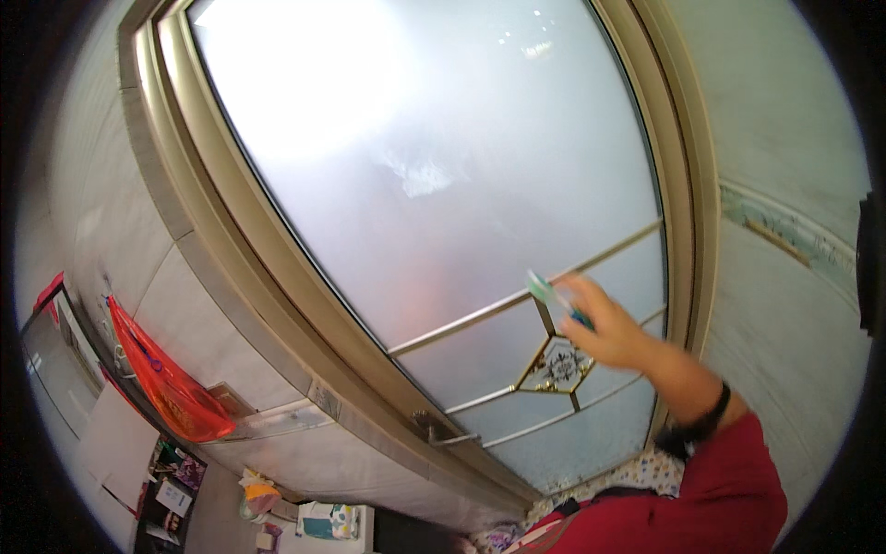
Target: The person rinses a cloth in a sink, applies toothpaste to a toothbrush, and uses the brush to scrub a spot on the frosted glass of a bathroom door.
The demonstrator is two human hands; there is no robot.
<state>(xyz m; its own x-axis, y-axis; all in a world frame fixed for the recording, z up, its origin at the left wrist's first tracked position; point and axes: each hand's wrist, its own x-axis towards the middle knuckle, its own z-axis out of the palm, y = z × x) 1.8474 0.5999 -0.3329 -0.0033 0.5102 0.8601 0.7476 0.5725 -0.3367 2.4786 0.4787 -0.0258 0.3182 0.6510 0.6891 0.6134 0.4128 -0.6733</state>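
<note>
My right hand [609,329] is shut around a small brush [540,286] with a pale green and white head; motion blurs both. The brush head is in front of a metal bar [477,318] crossing a frosted glass door [429,263]; whether it touches cannot be told. A whitish smear [422,176] marks the glass higher up. Below the hand sits a diamond-shaped ornament [557,363] with gold edging. My left hand is out of view.
A lever handle [453,438] sticks out from the door frame at lower left. On the tiled wall hangs a red plastic bag [166,381]. A soft wipes pack [325,519] rests on a white surface at the bottom. Speckled flooring [640,474] shows under the door.
</note>
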